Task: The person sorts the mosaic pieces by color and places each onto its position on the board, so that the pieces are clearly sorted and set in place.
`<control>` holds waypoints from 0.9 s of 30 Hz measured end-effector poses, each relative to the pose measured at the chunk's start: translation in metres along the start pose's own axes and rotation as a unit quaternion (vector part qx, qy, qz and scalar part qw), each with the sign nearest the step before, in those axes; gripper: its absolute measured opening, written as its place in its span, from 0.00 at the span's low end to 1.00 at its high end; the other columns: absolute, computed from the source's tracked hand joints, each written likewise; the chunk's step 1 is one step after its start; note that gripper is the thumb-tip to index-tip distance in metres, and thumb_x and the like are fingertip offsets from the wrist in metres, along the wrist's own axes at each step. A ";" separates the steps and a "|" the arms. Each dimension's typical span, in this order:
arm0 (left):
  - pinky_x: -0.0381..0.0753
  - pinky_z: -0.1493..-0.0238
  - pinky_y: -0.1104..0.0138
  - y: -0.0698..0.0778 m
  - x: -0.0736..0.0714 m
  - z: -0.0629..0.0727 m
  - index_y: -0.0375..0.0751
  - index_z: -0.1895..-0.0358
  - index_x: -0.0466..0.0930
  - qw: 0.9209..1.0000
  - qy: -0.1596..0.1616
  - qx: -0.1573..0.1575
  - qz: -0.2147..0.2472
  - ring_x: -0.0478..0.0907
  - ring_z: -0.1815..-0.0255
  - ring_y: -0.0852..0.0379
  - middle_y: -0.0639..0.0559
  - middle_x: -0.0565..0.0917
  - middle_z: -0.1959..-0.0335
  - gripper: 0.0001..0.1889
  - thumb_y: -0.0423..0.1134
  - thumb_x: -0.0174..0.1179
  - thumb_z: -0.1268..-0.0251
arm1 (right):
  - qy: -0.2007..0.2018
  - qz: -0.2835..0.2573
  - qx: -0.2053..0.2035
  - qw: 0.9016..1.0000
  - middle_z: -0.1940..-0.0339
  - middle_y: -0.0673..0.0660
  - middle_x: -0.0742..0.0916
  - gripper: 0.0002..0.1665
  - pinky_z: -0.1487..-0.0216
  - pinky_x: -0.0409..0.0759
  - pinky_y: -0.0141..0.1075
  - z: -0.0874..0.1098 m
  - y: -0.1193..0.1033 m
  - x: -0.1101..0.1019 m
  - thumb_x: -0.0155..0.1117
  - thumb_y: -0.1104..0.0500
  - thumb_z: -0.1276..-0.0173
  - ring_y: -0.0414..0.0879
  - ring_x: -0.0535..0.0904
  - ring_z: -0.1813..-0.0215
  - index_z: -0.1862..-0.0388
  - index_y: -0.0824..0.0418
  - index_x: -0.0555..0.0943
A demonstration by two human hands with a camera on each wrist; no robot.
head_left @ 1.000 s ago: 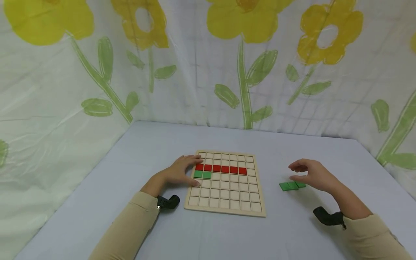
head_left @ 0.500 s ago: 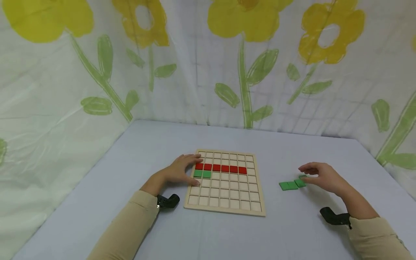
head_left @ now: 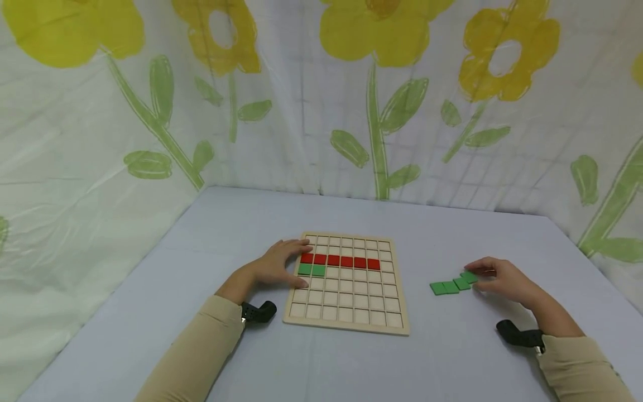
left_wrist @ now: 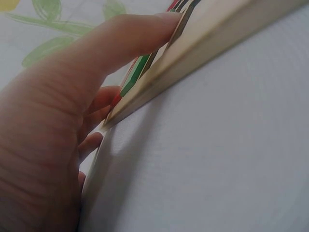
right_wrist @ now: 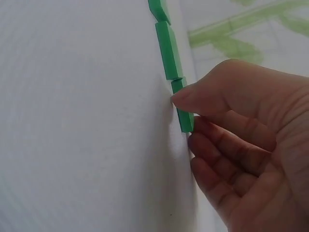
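A wooden grid board (head_left: 346, 330) lies flat on the table. One of its rows holds several red tiles (head_left: 347, 261), and two green tiles (head_left: 311, 269) sit in the row nearer me. My left hand (head_left: 273, 263) rests on the board's left edge, thumb and fingers spread; in the left wrist view the thumb (left_wrist: 130, 36) lies over the frame. To the right of the board, a short line of loose green tiles (head_left: 450, 286) lies on the table. My right hand (head_left: 504, 281) pinches the end green tile (right_wrist: 185, 116) between thumb and forefinger, the tile still at the table surface.
The white-covered table (head_left: 351, 368) reaches back to a curtain (head_left: 281, 156) printed with yellow flowers. Black wrist cameras (head_left: 259, 312) are strapped to both forearms, close above the table.
My right hand has moved right and down to the far end of the green tiles and closed on the last one. The tiles there have spread out. My left hand stays put.
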State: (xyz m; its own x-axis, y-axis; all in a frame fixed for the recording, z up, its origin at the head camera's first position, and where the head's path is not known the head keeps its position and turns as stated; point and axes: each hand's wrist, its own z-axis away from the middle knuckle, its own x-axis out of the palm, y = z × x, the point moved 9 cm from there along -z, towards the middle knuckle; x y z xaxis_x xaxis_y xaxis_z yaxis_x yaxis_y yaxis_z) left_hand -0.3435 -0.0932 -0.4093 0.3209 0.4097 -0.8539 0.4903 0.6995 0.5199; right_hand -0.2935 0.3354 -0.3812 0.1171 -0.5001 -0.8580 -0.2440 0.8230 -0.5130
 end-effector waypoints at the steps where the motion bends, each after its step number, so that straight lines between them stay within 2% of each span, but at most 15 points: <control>1: 0.43 0.26 0.47 0.001 0.000 0.000 0.53 0.29 0.58 1.000 0.000 0.002 -0.001 0.45 0.24 0.45 0.53 0.54 0.25 0.46 0.60 0.67 0.55 | 0.000 0.002 -0.002 1.000 0.50 0.67 0.82 0.25 0.58 0.76 0.24 0.000 0.000 0.000 0.70 0.61 0.47 0.37 0.78 0.54 0.50 0.69 0.78; 3: 0.42 0.26 0.47 0.001 0.000 0.000 0.53 0.29 0.59 1.000 0.001 0.005 0.000 0.45 0.24 0.44 0.52 0.54 0.25 0.46 0.60 0.67 0.54 | 0.003 0.007 -0.001 1.000 0.51 0.66 0.83 0.23 0.58 0.76 0.24 0.000 0.000 0.000 0.70 0.61 0.47 0.29 0.75 0.56 0.52 0.69 0.79; 5: 0.42 0.25 0.47 0.002 0.000 0.000 0.53 0.29 0.59 1.000 0.002 0.007 0.000 0.45 0.24 0.44 0.52 0.54 0.25 0.46 0.60 0.67 0.54 | 0.006 0.011 -0.001 1.000 0.53 0.65 0.83 0.21 0.59 0.76 0.25 0.000 0.000 -0.001 0.71 0.61 0.48 0.26 0.73 0.57 0.54 0.68 0.80; 10: 0.42 0.25 0.47 0.001 0.000 0.000 0.53 0.30 0.59 1.000 0.004 0.004 0.002 0.44 0.24 0.44 0.52 0.54 0.25 0.46 0.60 0.67 0.54 | 0.008 0.024 0.002 1.000 0.55 0.63 0.84 0.20 0.61 0.76 0.25 0.000 0.003 -0.001 0.71 0.61 0.48 0.31 0.76 0.58 0.56 0.67 0.81; 17: 0.40 0.25 0.49 0.001 -0.001 0.000 0.52 0.29 0.59 1.000 0.002 0.009 -0.005 0.45 0.24 0.45 0.52 0.54 0.25 0.46 0.59 0.66 0.54 | 0.002 0.021 0.004 1.000 0.60 0.60 0.85 0.16 0.64 0.76 0.26 0.002 0.005 -0.003 0.70 0.62 0.48 0.24 0.72 0.64 0.60 0.68 0.81; 27: 0.39 0.25 0.49 0.003 -0.001 0.002 0.51 0.30 0.59 1.000 0.004 0.012 0.002 0.46 0.24 0.46 0.51 0.54 0.25 0.46 0.59 0.67 0.55 | 0.002 0.005 0.008 1.000 0.65 0.57 0.85 0.16 0.68 0.75 0.26 0.004 0.008 -0.004 0.71 0.62 0.48 0.26 0.71 0.68 0.62 0.69 0.81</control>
State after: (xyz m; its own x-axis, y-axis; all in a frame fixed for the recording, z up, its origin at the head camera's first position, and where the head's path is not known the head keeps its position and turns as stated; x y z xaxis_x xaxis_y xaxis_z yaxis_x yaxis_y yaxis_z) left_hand -0.3407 -0.0924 -0.4062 0.3173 0.4167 -0.8518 0.5079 0.6839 0.5238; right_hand -0.2924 0.3448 -0.3820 0.1110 -0.4932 -0.8628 -0.2296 0.8320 -0.5051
